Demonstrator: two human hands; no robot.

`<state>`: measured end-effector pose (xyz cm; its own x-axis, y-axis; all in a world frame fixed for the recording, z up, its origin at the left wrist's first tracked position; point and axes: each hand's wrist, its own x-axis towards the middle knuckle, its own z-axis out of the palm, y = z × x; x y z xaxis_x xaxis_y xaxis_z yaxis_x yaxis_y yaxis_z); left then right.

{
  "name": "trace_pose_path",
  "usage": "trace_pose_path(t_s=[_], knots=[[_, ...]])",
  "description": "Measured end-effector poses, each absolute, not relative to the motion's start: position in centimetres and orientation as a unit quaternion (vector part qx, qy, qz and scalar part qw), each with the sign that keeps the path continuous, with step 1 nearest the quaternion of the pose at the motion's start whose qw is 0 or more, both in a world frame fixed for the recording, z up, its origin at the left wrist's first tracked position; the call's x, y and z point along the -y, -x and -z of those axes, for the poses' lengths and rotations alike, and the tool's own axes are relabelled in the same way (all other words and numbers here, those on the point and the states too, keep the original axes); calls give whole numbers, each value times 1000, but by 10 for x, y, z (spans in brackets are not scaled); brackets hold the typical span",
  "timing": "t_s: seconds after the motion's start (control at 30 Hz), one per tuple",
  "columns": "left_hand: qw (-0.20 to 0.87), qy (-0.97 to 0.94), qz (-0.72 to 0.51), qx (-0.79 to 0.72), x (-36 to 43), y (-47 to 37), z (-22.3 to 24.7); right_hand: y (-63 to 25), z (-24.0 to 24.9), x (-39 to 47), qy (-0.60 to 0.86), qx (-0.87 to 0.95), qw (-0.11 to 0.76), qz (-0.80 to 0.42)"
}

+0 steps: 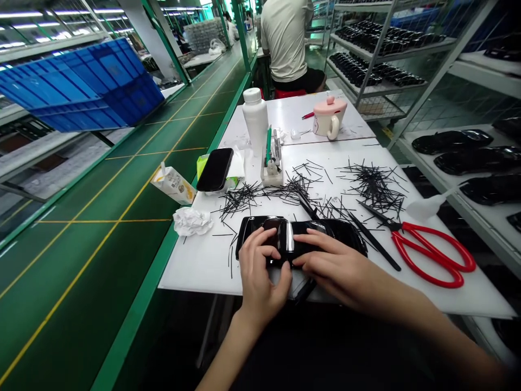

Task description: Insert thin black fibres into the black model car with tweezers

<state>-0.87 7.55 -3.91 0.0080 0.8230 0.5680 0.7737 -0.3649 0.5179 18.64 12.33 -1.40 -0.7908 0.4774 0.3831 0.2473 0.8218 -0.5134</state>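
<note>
A glossy black toy car body [301, 236] lies lengthwise across the near edge of the white table. My left hand [260, 266] grips its left half, fingers bent over the roof and thumb at the near side. On the right half, my right hand [331, 260] holds the shell with its fingertips near the middle. Just beyond the car, tweezers [306, 205] lie among thin black strips [291, 187]. Right of the car are a slim black tool [374, 240] and scissors with red handles [433, 252].
Another heap of black strips [374, 187] lies at the right. Farther back stand a tool holder [272, 175], white bottle [255, 117] and lidded mug [329, 118]. A phone [216, 169], drink carton [174, 184] and crumpled tissue [192, 221] border the green conveyor [134, 217]. Racks [468, 163] hold car bodies.
</note>
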Motion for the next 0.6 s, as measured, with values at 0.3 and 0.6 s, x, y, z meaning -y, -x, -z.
trace_pose_path(t_s=[0.3,0.6], knots=[[10,-714,-430,-553,-76,10,48,-186,6,-130,176,957,161,-165],[-3,-717,-429,-549,-78,10,51,-192,-3,-134,179,949,147,-215]])
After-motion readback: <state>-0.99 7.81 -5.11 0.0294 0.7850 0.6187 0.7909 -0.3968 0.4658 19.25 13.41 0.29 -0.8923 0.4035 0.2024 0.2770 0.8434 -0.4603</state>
